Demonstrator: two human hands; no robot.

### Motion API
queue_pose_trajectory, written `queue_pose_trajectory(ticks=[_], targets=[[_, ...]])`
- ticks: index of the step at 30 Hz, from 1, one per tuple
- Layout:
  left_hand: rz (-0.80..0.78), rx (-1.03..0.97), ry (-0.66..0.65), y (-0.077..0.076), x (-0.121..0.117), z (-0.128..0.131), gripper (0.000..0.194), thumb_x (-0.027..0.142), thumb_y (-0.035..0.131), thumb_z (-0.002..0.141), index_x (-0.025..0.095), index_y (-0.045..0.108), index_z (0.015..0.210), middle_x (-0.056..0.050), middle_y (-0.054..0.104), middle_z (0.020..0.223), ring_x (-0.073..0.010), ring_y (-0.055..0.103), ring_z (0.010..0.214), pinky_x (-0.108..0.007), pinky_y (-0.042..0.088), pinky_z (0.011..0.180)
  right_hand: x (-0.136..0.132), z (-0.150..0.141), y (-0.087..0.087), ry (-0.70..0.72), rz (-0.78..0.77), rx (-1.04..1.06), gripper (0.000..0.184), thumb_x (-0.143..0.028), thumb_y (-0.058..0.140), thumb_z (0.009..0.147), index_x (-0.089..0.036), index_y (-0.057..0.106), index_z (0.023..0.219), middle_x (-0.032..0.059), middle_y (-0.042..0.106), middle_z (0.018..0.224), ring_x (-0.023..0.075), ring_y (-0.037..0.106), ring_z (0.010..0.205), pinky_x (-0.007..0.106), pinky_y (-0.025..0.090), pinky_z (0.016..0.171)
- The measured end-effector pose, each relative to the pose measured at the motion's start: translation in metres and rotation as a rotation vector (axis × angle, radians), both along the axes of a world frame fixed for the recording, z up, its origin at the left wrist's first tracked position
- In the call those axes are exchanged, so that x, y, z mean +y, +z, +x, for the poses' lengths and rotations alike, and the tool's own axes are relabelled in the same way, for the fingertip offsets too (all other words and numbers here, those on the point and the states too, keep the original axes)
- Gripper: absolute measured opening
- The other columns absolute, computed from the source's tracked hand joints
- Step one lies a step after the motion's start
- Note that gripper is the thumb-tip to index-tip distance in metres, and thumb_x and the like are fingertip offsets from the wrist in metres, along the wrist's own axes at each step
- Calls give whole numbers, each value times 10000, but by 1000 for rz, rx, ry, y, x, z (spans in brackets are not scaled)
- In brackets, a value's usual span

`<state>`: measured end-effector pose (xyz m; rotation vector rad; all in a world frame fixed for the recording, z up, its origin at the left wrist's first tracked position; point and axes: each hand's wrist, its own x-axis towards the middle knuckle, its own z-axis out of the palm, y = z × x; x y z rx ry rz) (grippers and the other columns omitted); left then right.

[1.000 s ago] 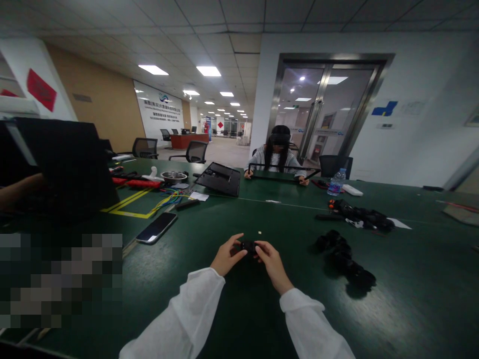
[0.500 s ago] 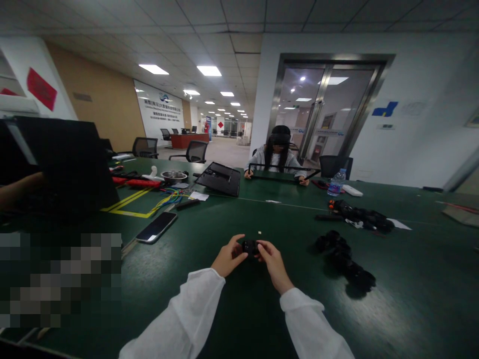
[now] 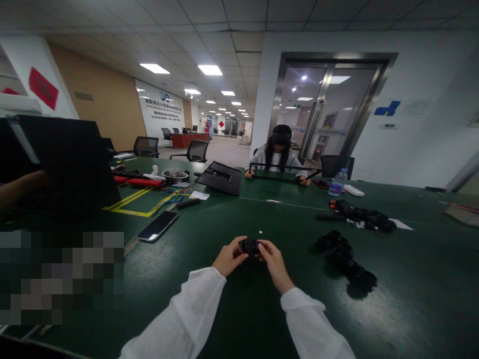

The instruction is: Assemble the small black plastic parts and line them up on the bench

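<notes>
Between my two hands, just above the green table point(image 3: 239, 309), is a small black part point(image 3: 250, 246); its exact kind is too dark to make out. My left hand point(image 3: 229, 256) grips its left side with thumb and fingers. On the other side, the thumb and fingertips of my right hand point(image 3: 273, 259) pinch its right end. A tiny pale chip point(image 3: 260, 232) lies on the table just beyond the part. To the right rests a jointed black assembly point(image 3: 346, 262) of chunky segments, apart from both hands.
A phone point(image 3: 158, 227) lies to the left, near coloured wires point(image 3: 168, 200). Farther off are a black panel point(image 3: 220, 178), a metal bowl point(image 3: 175, 175), a water bottle point(image 3: 338, 182) and a second black assembly point(image 3: 362, 215). Across the table a person point(image 3: 279, 154) holds a black frame point(image 3: 284, 174).
The black part has turned slightly in my fingers, showing more of its face. My left fingers have closed in on it a little; both hands stay in nearly the same place.
</notes>
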<state>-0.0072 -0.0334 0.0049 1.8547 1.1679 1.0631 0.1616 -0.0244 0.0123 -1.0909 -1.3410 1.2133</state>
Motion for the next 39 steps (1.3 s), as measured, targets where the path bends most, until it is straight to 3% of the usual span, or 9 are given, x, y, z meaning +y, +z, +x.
queue_pose_trajectory(ticks=[3, 6, 9, 16, 22, 29, 35, 39], targets=[[-17, -7, 44, -1, 1, 1, 387, 303, 523, 737, 199, 429, 1097, 20, 560, 709, -127, 554, 598, -254, 452, 572, -1, 0, 2, 6, -10, -5, 304, -417, 529, 682, -206, 577, 896, 35, 610, 839, 177, 576, 689, 291, 445, 583], [71, 13, 135, 1, 1, 2, 287, 346, 538, 727, 180, 521, 961, -28, 557, 837, -158, 546, 729, -283, 447, 653, -2, -1, 4, 10, -12, -5, 292, -410, 540, 673, -203, 585, 874, 32, 615, 816, 171, 578, 663, 286, 436, 565], [119, -23, 167, 3, 2, 2, 267, 340, 539, 730, 179, 528, 942, -44, 532, 907, -170, 531, 792, -293, 446, 687, -3, -3, 5, 16, -9, -2, 287, -409, 564, 652, -198, 591, 844, 25, 620, 784, 162, 579, 627, 278, 419, 543], [175, -65, 121, 3, 3, 0, 215, 298, 517, 754, 195, 538, 942, -40, 493, 952, -137, 536, 730, -270, 462, 642, -5, -3, 8, 39, -18, -10, 260, -375, 579, 648, -197, 591, 838, 36, 626, 812, 177, 592, 660, 289, 426, 560], [175, -52, 43, -2, 4, -2, 418, 216, 590, 691, 215, 481, 1094, -76, 453, 1107, -187, 525, 866, -274, 466, 641, -4, -2, 8, 21, -19, -14, 237, -352, 546, 678, -196, 578, 854, 39, 613, 835, 171, 582, 661, 290, 429, 560], [109, -45, 82, -1, 2, -1, 407, 281, 560, 721, 202, 462, 1109, -53, 541, 968, -170, 542, 815, -290, 444, 701, -4, -2, 8, 30, -11, -15, 236, -353, 547, 679, -204, 577, 859, 29, 610, 822, 166, 578, 663, 280, 422, 558], [-22, -25, 70, 3, 1, 1, 305, 373, 451, 781, 201, 505, 1027, 17, 544, 719, -106, 530, 564, -245, 439, 574, -6, -2, 9, 45, -13, -12, 235, -362, 568, 660, -209, 590, 838, 23, 619, 791, 170, 579, 662, 281, 421, 561], [22, -20, 41, -2, 3, 1, 423, 336, 558, 712, 201, 455, 1100, 10, 548, 756, -117, 532, 612, -239, 433, 583, 0, -3, 2, 18, -1, 8, 262, -383, 560, 659, -193, 581, 838, 11, 606, 724, 156, 564, 620, 260, 398, 525]])
